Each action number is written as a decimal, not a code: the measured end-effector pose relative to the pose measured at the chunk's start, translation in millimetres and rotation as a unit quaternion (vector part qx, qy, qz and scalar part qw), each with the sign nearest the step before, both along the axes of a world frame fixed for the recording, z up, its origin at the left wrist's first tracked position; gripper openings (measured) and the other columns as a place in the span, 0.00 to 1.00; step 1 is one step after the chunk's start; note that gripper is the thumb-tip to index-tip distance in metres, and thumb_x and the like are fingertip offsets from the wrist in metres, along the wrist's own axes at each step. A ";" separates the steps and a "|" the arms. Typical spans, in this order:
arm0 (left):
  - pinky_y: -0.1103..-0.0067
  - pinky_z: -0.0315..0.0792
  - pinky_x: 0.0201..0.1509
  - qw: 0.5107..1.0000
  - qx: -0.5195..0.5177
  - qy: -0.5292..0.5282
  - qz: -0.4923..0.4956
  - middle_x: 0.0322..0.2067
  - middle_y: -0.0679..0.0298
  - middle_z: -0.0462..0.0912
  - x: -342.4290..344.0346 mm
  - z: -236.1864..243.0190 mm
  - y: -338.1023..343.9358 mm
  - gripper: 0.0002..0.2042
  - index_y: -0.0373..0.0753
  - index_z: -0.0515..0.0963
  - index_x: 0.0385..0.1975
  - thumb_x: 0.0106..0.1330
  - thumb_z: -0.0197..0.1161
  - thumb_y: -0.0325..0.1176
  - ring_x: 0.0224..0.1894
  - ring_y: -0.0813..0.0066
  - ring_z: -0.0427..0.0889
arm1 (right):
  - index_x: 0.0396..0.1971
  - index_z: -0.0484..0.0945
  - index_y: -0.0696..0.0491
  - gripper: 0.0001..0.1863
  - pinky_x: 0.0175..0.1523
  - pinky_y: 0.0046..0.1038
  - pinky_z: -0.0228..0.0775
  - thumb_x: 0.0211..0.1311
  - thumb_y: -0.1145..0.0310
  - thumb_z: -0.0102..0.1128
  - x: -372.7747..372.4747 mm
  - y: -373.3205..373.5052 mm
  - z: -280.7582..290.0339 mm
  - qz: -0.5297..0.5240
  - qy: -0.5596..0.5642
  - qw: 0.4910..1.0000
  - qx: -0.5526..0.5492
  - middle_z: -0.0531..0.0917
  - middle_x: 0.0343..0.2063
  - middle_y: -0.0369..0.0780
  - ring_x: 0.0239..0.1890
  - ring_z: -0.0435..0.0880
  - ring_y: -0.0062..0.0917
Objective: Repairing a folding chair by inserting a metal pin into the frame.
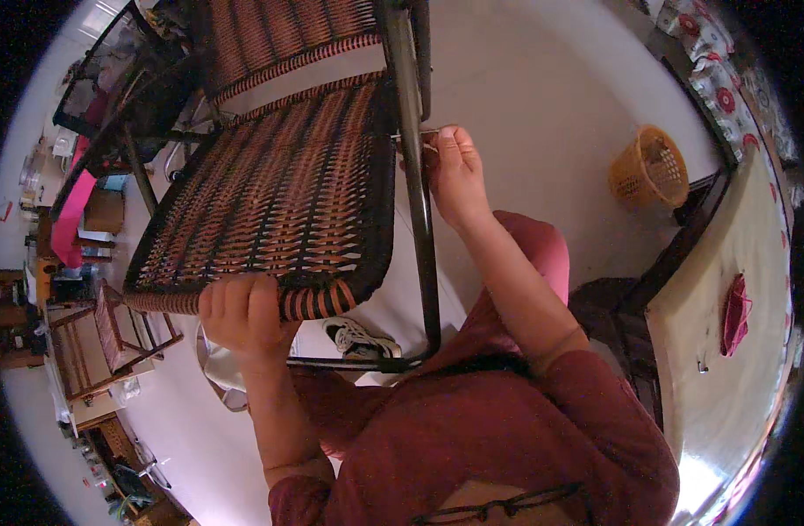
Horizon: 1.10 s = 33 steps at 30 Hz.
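Observation:
A chair with a brown and black woven seat [270,193] and a dark metal tube frame [417,202] stands tilted before me. My left hand [242,317] is closed over the near edge of the seat, its fingers wrapped on the woven rim. At the right side of the frame, my right hand [456,174] pinches the end of a thin metal rod [426,132]. That rod lies across the tube at about seat height, pointing toward the seat's edge. Its exact kind is too small to make out, and part of it is hidden by my fingers.
A yellow plastic basket [647,168] stands on the pale floor to the right. Nearer is a table [683,324] with a small red item [737,316] on it. At the left are a folding wooden chair [117,329] and a pink panel [71,219]. A shoe [360,338] shows below the seat.

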<state>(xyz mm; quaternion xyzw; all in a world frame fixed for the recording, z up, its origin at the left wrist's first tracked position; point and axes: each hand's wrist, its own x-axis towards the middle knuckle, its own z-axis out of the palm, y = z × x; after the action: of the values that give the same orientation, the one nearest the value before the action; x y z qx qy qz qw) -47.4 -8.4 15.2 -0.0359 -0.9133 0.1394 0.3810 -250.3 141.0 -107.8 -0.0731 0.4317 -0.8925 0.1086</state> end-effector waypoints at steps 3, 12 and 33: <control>0.69 0.66 0.29 1.000 0.016 -0.017 0.009 0.24 0.63 0.75 0.9 0.6 -0.1 0.10 0.43 0.72 0.24 0.50 0.60 0.42 0.27 0.62 0.74 | 0.32 0.69 0.52 0.12 0.30 0.18 0.65 0.67 0.61 0.41 1.4 -1.7 0.2 0.000 0.003 1.000 -0.022 0.73 0.25 0.31 0.26 0.69 0.13; 0.72 0.63 0.26 1.000 -0.005 0.006 -0.019 0.21 0.65 0.72 -4.3 1.7 -0.7 0.19 0.40 0.70 0.24 0.51 0.60 0.52 0.21 0.66 0.71 | 0.34 0.65 0.53 0.07 0.34 0.23 0.68 0.66 0.66 0.40 -5.3 7.7 7.1 0.004 -0.007 0.999 0.048 0.75 0.29 0.38 0.32 0.77 0.23; 0.73 0.64 0.25 0.999 -0.018 0.036 -0.030 0.19 0.66 0.71 -14.3 4.7 0.1 0.19 0.42 0.70 0.20 0.53 0.59 0.53 0.21 0.66 0.71 | 0.23 0.69 0.59 0.09 0.26 0.26 0.63 0.59 0.71 0.46 -27.0 1.4 7.7 -0.096 0.131 0.970 0.178 0.71 0.15 0.40 0.19 0.70 0.21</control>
<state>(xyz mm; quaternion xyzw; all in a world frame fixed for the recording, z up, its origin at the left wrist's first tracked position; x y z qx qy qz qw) -61.6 -8.3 19.9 -0.0654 -0.8948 0.1456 0.4169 -277.3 142.4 -100.1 -0.1270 0.5994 -0.7899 -0.0239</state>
